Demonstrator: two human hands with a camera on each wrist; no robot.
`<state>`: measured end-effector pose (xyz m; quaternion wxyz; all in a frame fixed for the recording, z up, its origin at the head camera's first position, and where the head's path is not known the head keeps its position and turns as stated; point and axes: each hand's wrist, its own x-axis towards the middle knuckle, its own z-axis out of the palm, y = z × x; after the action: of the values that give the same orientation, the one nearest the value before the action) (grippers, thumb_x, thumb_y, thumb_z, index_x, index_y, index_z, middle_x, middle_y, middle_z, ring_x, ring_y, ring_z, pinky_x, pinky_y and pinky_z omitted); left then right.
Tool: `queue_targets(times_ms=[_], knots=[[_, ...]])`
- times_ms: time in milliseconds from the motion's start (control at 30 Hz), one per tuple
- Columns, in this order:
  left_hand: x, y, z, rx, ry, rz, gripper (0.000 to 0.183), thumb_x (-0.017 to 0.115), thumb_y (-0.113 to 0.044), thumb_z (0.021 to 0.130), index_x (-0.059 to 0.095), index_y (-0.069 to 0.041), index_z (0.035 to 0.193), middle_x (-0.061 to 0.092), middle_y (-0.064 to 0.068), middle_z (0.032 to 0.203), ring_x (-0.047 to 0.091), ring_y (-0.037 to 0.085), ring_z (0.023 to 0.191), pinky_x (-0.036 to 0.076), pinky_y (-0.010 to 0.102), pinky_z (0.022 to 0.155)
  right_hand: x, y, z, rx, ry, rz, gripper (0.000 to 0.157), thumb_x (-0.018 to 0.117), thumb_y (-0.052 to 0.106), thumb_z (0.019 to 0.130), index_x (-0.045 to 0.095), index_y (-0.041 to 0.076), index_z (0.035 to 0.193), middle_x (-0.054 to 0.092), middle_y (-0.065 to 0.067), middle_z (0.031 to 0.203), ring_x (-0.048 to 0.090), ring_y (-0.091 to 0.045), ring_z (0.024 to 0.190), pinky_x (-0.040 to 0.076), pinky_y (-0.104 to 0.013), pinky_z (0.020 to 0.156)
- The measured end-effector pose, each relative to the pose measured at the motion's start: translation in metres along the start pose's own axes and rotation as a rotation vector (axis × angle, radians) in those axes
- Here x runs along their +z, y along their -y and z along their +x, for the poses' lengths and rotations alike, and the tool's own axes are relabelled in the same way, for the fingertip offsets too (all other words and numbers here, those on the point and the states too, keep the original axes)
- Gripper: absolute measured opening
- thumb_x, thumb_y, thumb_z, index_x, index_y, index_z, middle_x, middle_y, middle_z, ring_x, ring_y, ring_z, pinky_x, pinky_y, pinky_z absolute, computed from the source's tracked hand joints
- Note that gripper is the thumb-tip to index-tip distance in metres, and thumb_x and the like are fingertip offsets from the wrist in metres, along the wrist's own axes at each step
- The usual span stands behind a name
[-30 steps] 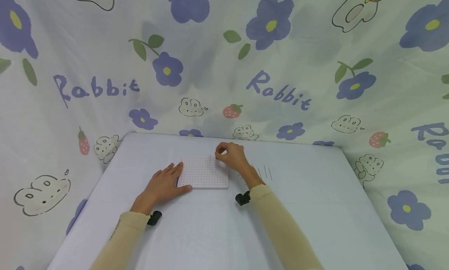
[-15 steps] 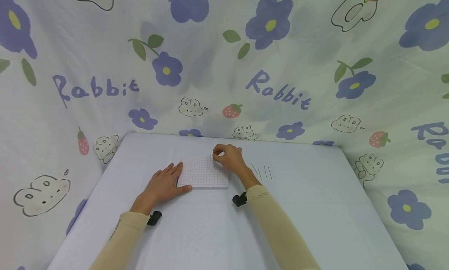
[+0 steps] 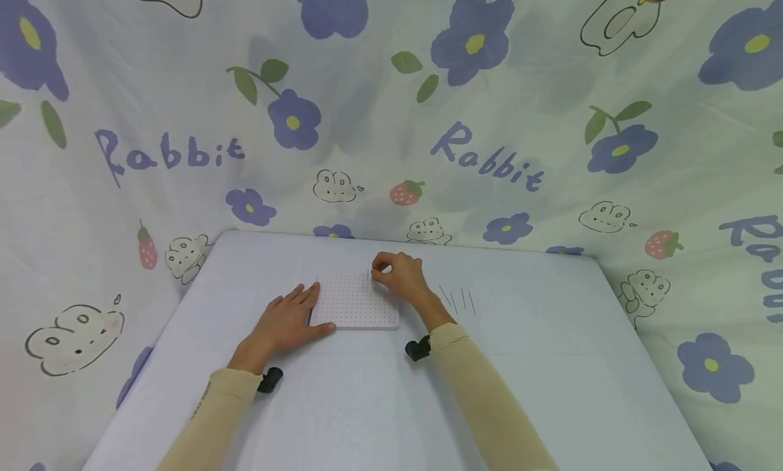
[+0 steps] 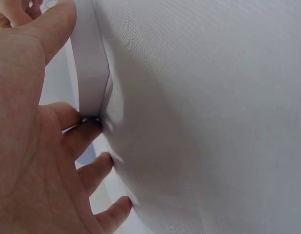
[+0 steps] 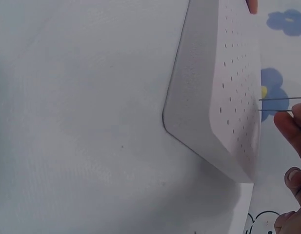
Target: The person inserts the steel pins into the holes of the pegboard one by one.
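Note:
A white pegboard point(image 3: 349, 309) dotted with small holes lies flat on the table. My left hand point(image 3: 284, 325) rests at its left side, fingers spread, with the thumb along the front edge; in the left wrist view, the thumb point(image 4: 60, 24) lies against the board's side. Over the far right part of the board is my right hand point(image 3: 400, 277), thumb and forefinger pinching a thin dark pin point(image 5: 273, 110) whose end meets the board's surface in the right wrist view. A second thin pin point(image 5: 281, 99) stands upright in the board right beside it.
Several loose thin pins point(image 3: 463, 300) lie on the white table point(image 3: 550, 362) to the right of the right hand. A patterned cloth point(image 3: 367, 104) with flowers and rabbits hangs behind the table.
My right hand has shifted slightly left and toward me over the board, then stays almost still. My left hand keeps its place.

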<state>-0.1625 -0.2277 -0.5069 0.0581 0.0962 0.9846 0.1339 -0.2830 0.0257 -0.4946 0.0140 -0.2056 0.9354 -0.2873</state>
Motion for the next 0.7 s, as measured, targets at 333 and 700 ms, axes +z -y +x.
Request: queue_targets(times_ms=[333, 700], knots=[[-0.0014, -0.002, -0.0007, 0.012, -0.012, 0.005, 0.102, 0.062, -0.067, 0.089, 0.029, 0.001, 0.157, 0.035, 0.021, 0.159, 0.029, 0.045, 0.147, 0.024, 0.069, 0.114, 0.0033, -0.0017, -0.002, -0.001, 0.011, 0.002, 0.004, 0.069, 0.031, 0.094, 0.072, 0.029, 0.096, 0.072, 0.014, 0.097, 0.059, -0.013, 0.093, 0.034, -0.048, 0.09], [-0.0028, -0.0031, -0.0015, 0.012, -0.018, -0.004, 0.101, 0.063, -0.066, 0.089, 0.029, 0.001, 0.157, 0.035, 0.021, 0.159, 0.029, 0.045, 0.147, 0.024, 0.069, 0.114, 0.0027, -0.0004, -0.0029, 0.003, 0.006, 0.004, 0.005, 0.069, 0.031, 0.095, 0.072, 0.028, 0.097, 0.073, 0.013, 0.098, 0.06, -0.013, 0.093, 0.035, -0.048, 0.091]])
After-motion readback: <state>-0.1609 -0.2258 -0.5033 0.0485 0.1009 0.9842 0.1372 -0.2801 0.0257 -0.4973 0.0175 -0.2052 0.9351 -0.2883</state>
